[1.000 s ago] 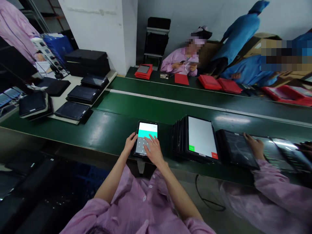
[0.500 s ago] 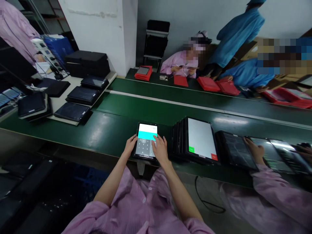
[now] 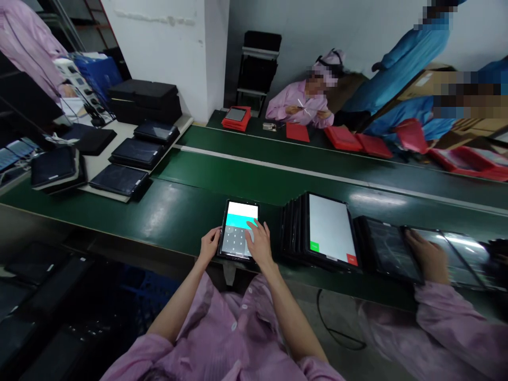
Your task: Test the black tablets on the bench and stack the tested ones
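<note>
A tablet (image 3: 235, 241) lies on the green workbench in front of me, its lit screen showing a calculator keypad under a white and turquoise display. My left hand (image 3: 209, 245) is closed at the tablet's left edge, fingers curled against its side. Over the right part of the screen, my right hand (image 3: 260, 246) is open with fingers spread, the fingertips at or just above the glass. It covers some of the keys. Whether a fingertip is pressing, I cannot tell.
Right of me stands a stack of tablets (image 3: 331, 225), the top one lit white. Beyond it, a co-worker's hand (image 3: 431, 259) touches another dark tablet (image 3: 391, 248). More tablets (image 3: 119, 180) lie at left. People sit across the bench (image 3: 190, 196) near red pouches (image 3: 297, 132).
My left hand has slid slightly down the tablet's edge. My right hand has barely moved. The co-worker's hand at right has shifted, and a person in blue across the bench now has a red pouch raised.
</note>
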Tool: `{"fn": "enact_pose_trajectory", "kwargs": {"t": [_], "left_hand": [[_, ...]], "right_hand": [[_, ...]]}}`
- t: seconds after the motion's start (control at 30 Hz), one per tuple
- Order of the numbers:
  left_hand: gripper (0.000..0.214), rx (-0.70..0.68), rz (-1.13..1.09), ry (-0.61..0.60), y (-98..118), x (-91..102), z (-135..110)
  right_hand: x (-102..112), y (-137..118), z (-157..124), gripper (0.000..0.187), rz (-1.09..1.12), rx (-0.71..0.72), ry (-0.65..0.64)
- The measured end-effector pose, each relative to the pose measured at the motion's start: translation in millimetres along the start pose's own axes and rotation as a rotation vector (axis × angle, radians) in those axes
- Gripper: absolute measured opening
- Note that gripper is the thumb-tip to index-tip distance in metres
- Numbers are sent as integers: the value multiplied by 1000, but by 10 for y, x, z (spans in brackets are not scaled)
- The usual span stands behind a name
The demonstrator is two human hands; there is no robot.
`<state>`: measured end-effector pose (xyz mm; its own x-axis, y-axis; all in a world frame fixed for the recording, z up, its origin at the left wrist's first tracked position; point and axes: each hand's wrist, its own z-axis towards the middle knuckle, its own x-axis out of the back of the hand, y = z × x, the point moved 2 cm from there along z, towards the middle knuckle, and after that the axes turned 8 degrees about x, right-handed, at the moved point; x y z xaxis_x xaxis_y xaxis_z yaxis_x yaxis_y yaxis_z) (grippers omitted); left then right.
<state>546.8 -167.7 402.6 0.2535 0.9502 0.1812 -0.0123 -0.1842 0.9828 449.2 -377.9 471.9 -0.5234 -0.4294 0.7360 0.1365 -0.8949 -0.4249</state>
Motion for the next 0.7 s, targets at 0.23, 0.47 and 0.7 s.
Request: {"fn": "enact_pose_trajectory", "kwargs": {"t": [0.23,0.47,0.7], "left_hand": [[42,-27,17,-12,-24,0,9],[38,-44,12,3,-1,-9,-1],[34,-53,-4,2,-35,-1,12]], "right_hand": [[-23,-51,49,42,55,-28,17],[31,4,217,41,68,-12,37],[105,-25,388,37,91,41,71]]}}
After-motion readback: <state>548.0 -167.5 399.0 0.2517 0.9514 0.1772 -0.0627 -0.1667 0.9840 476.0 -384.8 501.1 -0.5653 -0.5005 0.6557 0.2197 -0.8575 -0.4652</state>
